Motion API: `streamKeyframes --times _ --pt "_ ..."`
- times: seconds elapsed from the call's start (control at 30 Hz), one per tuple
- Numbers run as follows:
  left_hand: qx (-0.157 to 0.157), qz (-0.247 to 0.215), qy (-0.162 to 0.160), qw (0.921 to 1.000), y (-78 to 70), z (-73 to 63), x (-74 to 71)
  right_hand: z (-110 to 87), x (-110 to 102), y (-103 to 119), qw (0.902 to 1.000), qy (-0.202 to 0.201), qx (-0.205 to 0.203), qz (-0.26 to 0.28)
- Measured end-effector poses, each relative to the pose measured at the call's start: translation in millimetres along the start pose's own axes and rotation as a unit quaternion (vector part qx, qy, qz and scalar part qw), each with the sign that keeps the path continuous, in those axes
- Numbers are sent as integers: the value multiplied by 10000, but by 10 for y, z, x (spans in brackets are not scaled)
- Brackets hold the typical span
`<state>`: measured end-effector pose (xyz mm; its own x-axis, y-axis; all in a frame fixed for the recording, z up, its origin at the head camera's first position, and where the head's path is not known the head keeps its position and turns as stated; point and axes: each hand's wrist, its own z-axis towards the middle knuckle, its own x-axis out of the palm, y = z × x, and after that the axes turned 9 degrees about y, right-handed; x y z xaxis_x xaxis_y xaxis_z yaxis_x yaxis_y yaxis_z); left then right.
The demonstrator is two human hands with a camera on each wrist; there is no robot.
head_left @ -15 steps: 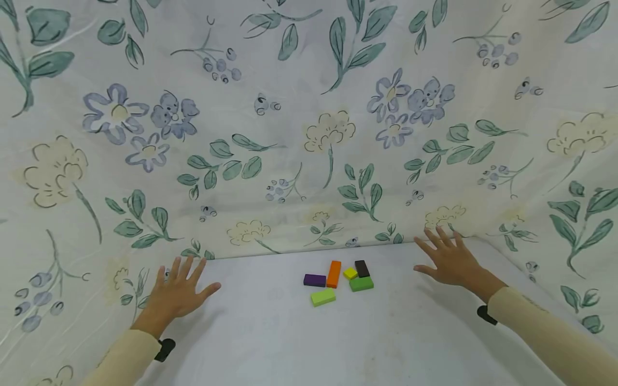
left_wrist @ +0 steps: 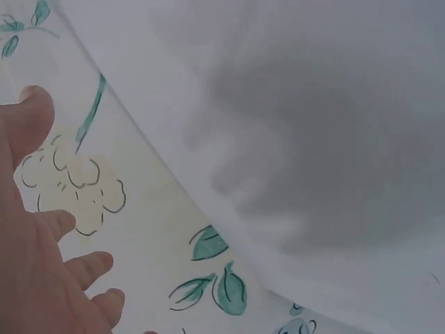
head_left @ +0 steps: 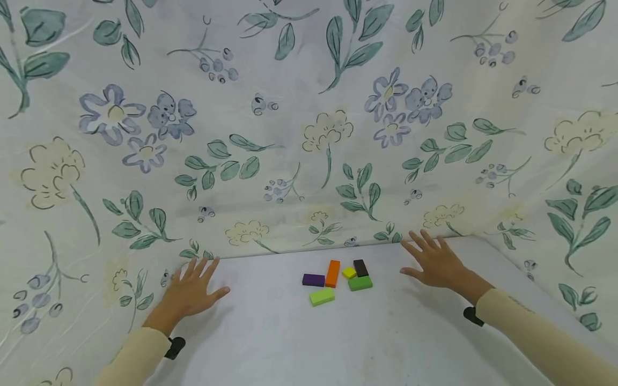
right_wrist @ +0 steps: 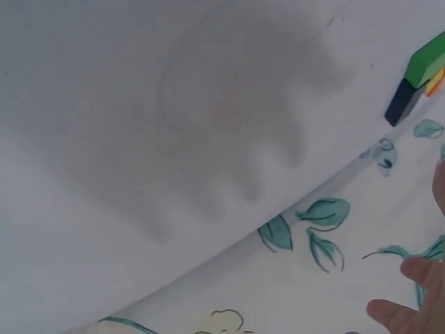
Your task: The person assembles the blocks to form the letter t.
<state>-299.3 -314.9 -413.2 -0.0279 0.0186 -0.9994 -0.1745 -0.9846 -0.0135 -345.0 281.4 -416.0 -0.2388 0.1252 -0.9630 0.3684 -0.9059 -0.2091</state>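
Note:
Several small coloured blocks lie in a loose group on the white table: a purple block (head_left: 314, 280), an orange block (head_left: 332, 274), a small yellow block (head_left: 349, 273), a black block (head_left: 360, 268), a green block (head_left: 360, 283) and a light green block (head_left: 322, 297). To their left, my left hand (head_left: 190, 292) hovers with fingers spread, holding nothing. On the other side my right hand (head_left: 436, 264) is likewise spread and bare, apart from the blocks. The right wrist view catches the green block (right_wrist: 425, 61) and the black block (right_wrist: 403, 102) at its edge.
A floral cloth (head_left: 289, 134) hangs behind the white table (head_left: 289, 343) and along its sides. Each wrist bears a black strap device, one on the left wrist (head_left: 175, 348) and one on the right wrist (head_left: 473, 316). Hand shadows fall on the tabletop.
Both hands have moved inward, the left one to the right and the right one to the left. The blocks lie as before.

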Motion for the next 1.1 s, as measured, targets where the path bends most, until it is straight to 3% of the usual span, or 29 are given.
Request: streamKeyframes --times 0.37,0.73,0.93,1.1 --pt "395 -248 -32 9989 -412 189 -87 30 22 151 9994 -73 -256 220" --pt "517 -806 414 9945 -679 388 -2 55 53 370 9953 -180 -435 846" --pt "528 -1067 595 9911 -885 514 18 98 71 479 9881 80 -737 1344" --pt "572 -1110 652 9900 -1055 654 -6 180 34 560 9759 150 -1082 1889"
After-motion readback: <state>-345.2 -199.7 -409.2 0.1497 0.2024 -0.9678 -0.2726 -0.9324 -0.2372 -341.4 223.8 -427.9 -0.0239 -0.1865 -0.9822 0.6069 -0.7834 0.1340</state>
